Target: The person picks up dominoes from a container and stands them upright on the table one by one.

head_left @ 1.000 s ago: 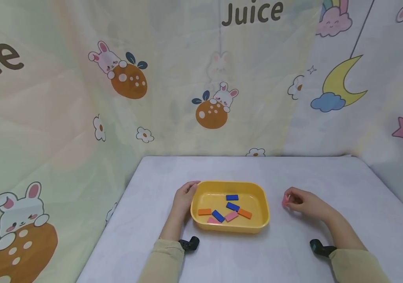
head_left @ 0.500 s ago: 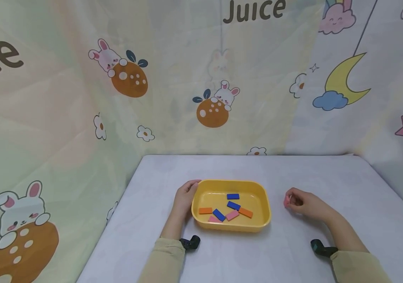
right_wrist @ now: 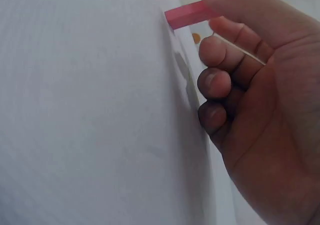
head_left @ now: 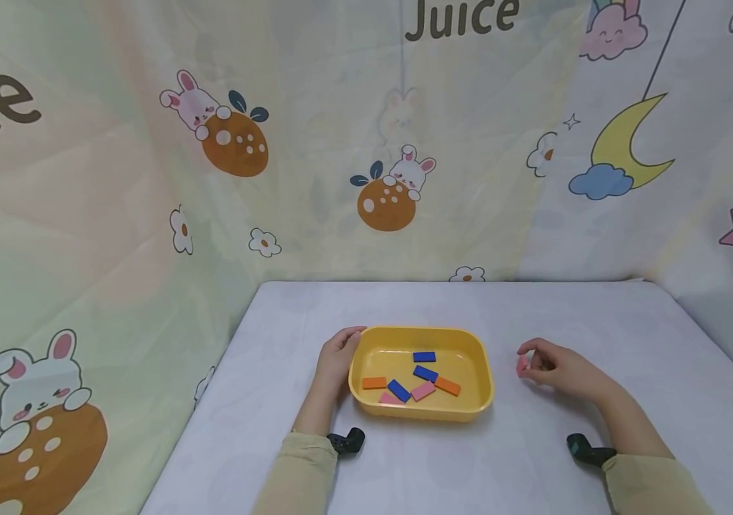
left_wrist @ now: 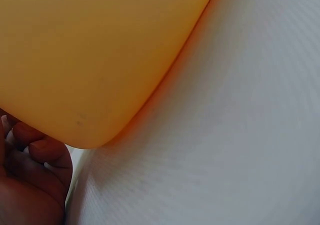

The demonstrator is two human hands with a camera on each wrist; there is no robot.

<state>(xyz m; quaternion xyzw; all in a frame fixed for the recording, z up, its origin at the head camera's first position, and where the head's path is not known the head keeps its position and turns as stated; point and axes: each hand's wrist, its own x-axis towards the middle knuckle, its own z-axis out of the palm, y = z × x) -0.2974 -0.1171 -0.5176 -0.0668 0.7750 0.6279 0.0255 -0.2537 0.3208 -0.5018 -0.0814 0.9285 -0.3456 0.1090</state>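
A yellow plastic tray (head_left: 419,413) holds several small flat blocks, among them a blue block (head_left: 424,357), an orange block (head_left: 375,383) and a pink block (head_left: 422,391). At the tray's left end, my left hand (head_left: 335,363) grips the rim; the left wrist view shows curled fingers (left_wrist: 47,152) by the tray wall (left_wrist: 100,85). To the right of the tray, my right hand (head_left: 562,368) pinches another pink block (right_wrist: 187,15) at one end between thumb and fingertips. Its far end is close to the tabletop; whether they touch, I cannot tell. The other fingers are curled.
White cloth covers the table (head_left: 456,472), whose far edge meets a printed fabric backdrop (head_left: 315,143). A small black device sits on each wrist, one on the left (head_left: 348,441) and one on the right (head_left: 588,452).
My right forefinger has lifted a little off the pink block, so more of it shows. The left hand and tray stay put, apart from a slight shift of the head view.
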